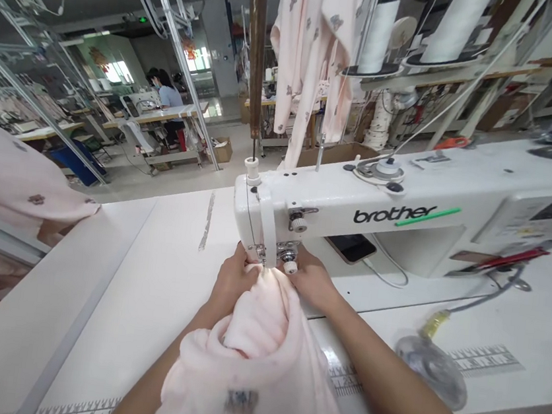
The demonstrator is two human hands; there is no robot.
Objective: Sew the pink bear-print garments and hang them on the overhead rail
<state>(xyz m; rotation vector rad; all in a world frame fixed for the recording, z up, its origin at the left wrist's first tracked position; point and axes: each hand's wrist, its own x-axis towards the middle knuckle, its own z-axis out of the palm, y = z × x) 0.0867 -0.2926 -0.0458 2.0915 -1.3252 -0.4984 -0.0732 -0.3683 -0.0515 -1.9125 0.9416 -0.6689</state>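
A pale pink fleece garment stretches from the front edge of the table up to the needle of a white sewing machine. My left hand grips the cloth just left of the presser foot. On the other side of the needle, my right hand holds the fabric, its fingertips partly hidden behind the machine's tension knob. A lamp lights the cloth under the needle. The collar opening of the garment faces me, with a small dark label below it.
Pink garments hang or lie at left and behind the machine. A phone with a white cable lies under the machine arm. A clear round plastic object sits at right. Thread cones stand behind; a person works farther back.
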